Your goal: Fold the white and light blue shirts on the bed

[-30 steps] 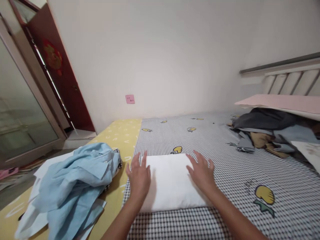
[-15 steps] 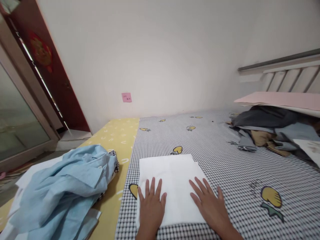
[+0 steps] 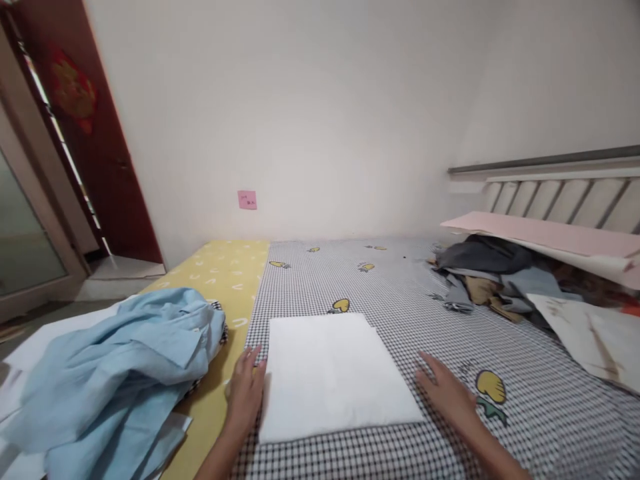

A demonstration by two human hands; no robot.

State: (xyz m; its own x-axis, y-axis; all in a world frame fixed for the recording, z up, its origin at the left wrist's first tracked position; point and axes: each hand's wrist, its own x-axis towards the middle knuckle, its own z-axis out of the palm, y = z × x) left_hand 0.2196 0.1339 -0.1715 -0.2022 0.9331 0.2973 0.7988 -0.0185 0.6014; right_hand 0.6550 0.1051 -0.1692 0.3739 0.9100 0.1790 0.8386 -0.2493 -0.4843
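Observation:
A folded white cloth (image 3: 330,377) lies flat on the black-and-white checked bedsheet (image 3: 400,300). My left hand (image 3: 245,393) rests at the cloth's left edge, fingers stretched out, holding nothing. My right hand (image 3: 447,393) lies flat on the sheet just right of the cloth, fingers apart and empty. Neither hand is on top of the cloth.
A crumpled light blue shirt (image 3: 115,373) lies on a pile at the left, over a yellow sheet (image 3: 225,273). A heap of dark and tan clothes (image 3: 490,280) sits at the right under a pink board (image 3: 545,233), near the headboard (image 3: 565,197). A red door (image 3: 75,127) stands left.
Both hands slid off the white cloth to its sides: the left to its left edge, the right onto the sheet at its right. The view shifted slightly right.

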